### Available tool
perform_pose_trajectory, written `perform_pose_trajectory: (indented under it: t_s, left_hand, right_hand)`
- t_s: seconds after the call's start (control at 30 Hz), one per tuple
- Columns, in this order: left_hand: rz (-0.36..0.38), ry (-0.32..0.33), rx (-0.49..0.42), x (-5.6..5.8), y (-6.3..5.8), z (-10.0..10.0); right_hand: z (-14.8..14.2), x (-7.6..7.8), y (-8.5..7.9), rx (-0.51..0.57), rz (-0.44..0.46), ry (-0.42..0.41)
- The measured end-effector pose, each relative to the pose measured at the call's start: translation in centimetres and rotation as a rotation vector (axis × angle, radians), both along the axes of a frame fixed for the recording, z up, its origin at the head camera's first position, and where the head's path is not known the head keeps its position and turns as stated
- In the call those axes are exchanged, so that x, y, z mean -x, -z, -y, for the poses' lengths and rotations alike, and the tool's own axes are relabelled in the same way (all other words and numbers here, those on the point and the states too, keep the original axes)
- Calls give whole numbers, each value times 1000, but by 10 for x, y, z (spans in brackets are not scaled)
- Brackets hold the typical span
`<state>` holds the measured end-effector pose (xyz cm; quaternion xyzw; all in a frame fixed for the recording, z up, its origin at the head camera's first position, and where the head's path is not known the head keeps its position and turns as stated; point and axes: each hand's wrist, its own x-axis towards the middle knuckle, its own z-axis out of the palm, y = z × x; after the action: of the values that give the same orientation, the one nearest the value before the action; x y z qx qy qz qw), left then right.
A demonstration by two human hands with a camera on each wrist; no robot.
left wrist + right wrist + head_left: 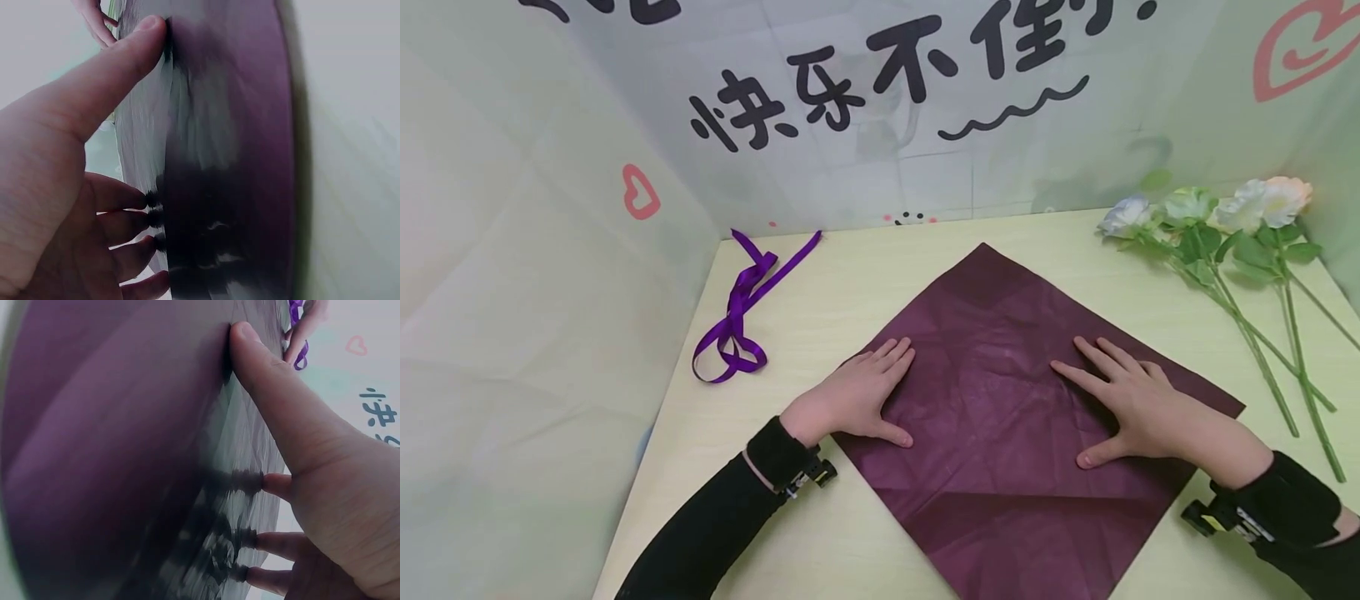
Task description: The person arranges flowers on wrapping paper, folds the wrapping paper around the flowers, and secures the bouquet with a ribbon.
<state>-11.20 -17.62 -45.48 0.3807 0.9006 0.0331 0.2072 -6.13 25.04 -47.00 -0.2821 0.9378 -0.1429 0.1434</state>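
Observation:
A dark purple sheet of wrapping paper (985, 425) lies on the table, turned so one corner points to the back wall. It is creased, with a fold line across its near part. My left hand (865, 396) rests on its left side, fingers spread and thumb apart. On the right side my right hand (1138, 408) touches the sheet with spread fingertips and thumb. In the left wrist view the left thumb (119, 72) and fingertips meet the glossy surface. The right wrist view shows the right thumb (275, 387) touching it too.
A purple ribbon (737, 317) lies loosely looped at the table's back left. Several artificial flowers (1217, 225) with long green stems lie at the back right, near the sheet's right corner. A printed cloth backdrop (850, 167) stands along the table's back edge.

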Motion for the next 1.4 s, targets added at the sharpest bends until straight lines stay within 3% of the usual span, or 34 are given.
perform_pose_trajectory:
  t_s: [0.5,0.73,1.13,1.4]
  left_hand:
    - [84,-49,-21,3,-4,5]
    - [94,-76,-36,5,3,9]
    - [127,-91,-54,9,-2,2]
    - [149,-101,-54,5,-4,3]
  right_hand:
    - [4,7,-1,-9,9,-6]
    - [4,10,-1,-12,-7,-4]
    - [-4,10,1,-28,-11,3]
    - [-7,11,0,4,10,-2]
